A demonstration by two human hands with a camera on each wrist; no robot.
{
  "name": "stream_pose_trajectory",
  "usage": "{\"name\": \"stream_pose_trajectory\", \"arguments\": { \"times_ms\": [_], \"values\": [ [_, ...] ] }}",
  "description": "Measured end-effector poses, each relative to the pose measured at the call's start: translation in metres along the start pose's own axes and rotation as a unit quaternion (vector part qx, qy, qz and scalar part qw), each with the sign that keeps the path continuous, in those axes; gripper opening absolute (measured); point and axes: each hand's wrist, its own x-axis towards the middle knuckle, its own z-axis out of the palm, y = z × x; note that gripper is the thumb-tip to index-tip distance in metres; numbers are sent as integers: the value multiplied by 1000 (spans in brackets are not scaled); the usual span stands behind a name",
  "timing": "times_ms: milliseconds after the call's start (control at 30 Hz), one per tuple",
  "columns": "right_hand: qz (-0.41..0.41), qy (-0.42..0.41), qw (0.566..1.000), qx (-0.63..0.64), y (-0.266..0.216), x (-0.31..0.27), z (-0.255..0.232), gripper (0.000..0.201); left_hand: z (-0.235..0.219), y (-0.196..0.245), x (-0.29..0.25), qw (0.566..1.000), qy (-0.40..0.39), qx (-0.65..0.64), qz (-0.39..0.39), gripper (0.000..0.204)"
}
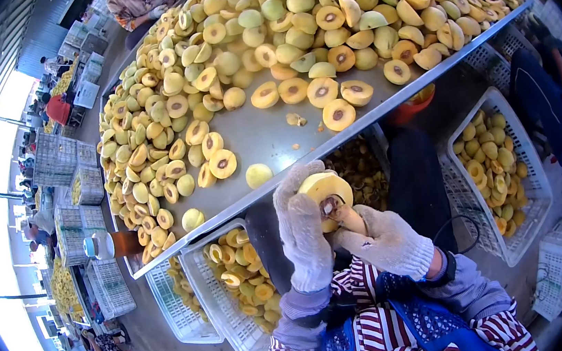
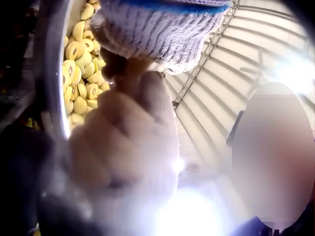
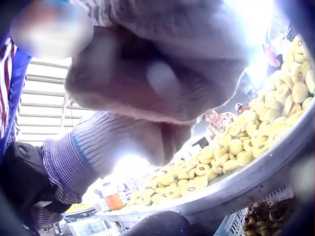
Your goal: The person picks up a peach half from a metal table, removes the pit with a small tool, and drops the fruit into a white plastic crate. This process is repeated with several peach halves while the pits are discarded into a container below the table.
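Note:
My gloved left hand (image 1: 302, 235) holds a yellow peach half (image 1: 325, 188) in front of my chest, its cut face and brown pit cavity turned toward me. The gloved right hand (image 1: 389, 243) grips a short tan, wooden-looking handle (image 1: 351, 221) that points at the pit. The working end of that tool is hidden against the fruit. Both hands are close together just off the near edge of the metal table (image 1: 251, 154). In the right wrist view the right glove (image 3: 162, 69) hides the fruit.
Halved peaches (image 1: 318, 18) heap across the table. Below it are crates of peach halves, one left (image 1: 231, 320) and one right (image 1: 541, 205), and a container of dark pits and scraps (image 1: 358, 173). An amber-filled bottle (image 1: 126, 243) is by the table's left end. Other people work beyond.

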Motion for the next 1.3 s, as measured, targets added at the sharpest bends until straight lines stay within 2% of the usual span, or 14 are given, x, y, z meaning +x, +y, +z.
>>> {"name": "stream_pose_trajectory", "arguments": {
  "times_ms": [133,233,333,400,467,500,533,600,733,833,1067,1133,1233,1300],
  "values": [
    [85,-84,988,94,-20,-5,-7,39,1,3,2,1000,-8,9,-10,56],
    [94,-92,982,138,-28,-3,-16,38,12,14,5,982,2,-159,-101,69],
    [79,-46,975,205,-33,-7,-23,33,-2,10,-1,998,-6,-32,-62,77],
    [121,-22,953,277,-39,-6,-36,30,-17,14,-1,988,-85,46,-121,83],
    [91,9,965,247,-42,-6,-37,27,-34,12,4,949,-189,164,-189,82],
    [74,24,968,239,-41,-7,-35,27,-39,11,4,923,-231,177,-253,68],
    [56,39,971,230,-40,-7,-34,28,-38,6,0,951,-187,67,-235,66],
    [71,26,978,193,-34,-8,-30,29,-24,-3,-10,965,-93,-153,-193,63],
    [53,-13,995,80,-15,-10,-18,37,-10,4,-6,962,-20,-210,-175,68],
    [-7,-1,1000,-2,1,-9,-10,46,-7,0,-6,971,-18,-193,-140,70],
    [12,0,998,-70,-14,-11,-11,34,10,7,-10,990,16,-112,-83,71],
    [31,1,996,-86,-18,-12,-11,32,8,7,-13,994,4,-85,-64,62],
    [-65,16,997,-49,2,-10,-3,30,10,3,-15,999,-5,-46,-19,52],
    [3,-44,998,34,-8,-15,-7,28,9,6,-13,1000,-20,-7,-11,47]
  ]
}}
